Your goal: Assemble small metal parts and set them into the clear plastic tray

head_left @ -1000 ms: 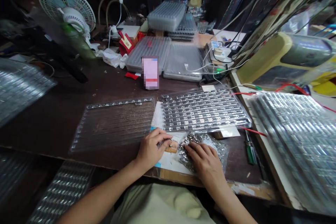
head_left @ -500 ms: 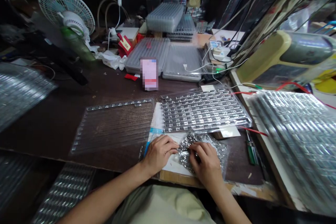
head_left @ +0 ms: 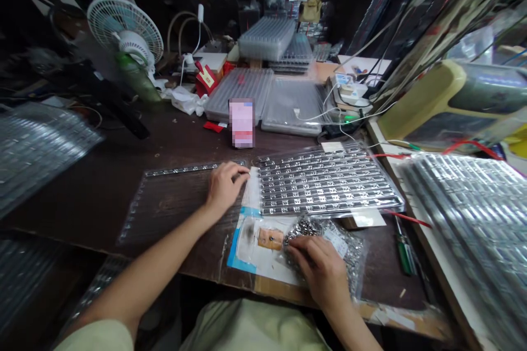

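My left hand (head_left: pixel 225 189) is over the upper right corner of a clear ribbed plastic tray (head_left: pixel 177 208), thumb and fingertips pinched together; whatever is between them is too small to make out. Small metal parts line that tray's top row. My right hand (head_left: pixel 323 266) rests at a clear plastic bag (head_left: pixel 353 249) of small shiny metal parts, its fingers curled closed at the bag's left side, with their tips partly hidden. Left of these fingers, a small orange-brown block (head_left: pixel 269 238) lies on white and blue paper (head_left: pixel 272 269). Behind the bag lies a second tray (head_left: pixel 325 181), filled with rows of metal parts.
A phone with a blurred screen (head_left: pixel 242 123) stands behind the trays. Farther back are stacked clear trays (head_left: pixel 267 38) and a fan (head_left: pixel 125 27). To the right lie a green-handled screwdriver (head_left: pixel 404 255) and a stack of filled trays (head_left: pixel 473 225).
My left hand has moved from the metal parts up and left to the clear tray's corner, uncovering the orange-brown block. My right hand stays at the bag. The view has shifted slightly.
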The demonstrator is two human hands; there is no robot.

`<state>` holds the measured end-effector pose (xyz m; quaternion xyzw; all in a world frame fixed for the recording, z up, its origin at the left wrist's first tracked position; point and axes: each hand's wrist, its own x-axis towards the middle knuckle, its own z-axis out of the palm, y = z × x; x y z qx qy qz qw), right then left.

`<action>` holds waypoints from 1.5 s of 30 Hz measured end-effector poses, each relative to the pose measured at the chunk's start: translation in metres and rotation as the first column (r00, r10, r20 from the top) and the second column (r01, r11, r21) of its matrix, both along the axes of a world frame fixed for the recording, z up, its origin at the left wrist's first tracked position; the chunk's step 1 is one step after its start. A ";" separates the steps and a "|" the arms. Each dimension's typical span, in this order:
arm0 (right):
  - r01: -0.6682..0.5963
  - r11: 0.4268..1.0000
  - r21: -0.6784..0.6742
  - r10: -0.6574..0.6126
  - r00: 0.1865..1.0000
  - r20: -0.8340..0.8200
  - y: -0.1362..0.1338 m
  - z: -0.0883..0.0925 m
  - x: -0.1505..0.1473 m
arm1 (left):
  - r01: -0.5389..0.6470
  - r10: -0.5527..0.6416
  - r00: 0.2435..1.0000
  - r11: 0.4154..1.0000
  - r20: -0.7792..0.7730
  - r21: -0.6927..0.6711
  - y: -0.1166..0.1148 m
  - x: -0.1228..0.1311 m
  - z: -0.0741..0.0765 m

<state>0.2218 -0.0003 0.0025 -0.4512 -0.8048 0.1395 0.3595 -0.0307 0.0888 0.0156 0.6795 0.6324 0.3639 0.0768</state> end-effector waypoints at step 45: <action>-0.011 0.998 0.063 -0.019 0.892 0.452 -0.006 -0.012 0.028 | 0.301 -0.231 0.922 0.933 0.311 -0.198 -0.088 0.046 -0.022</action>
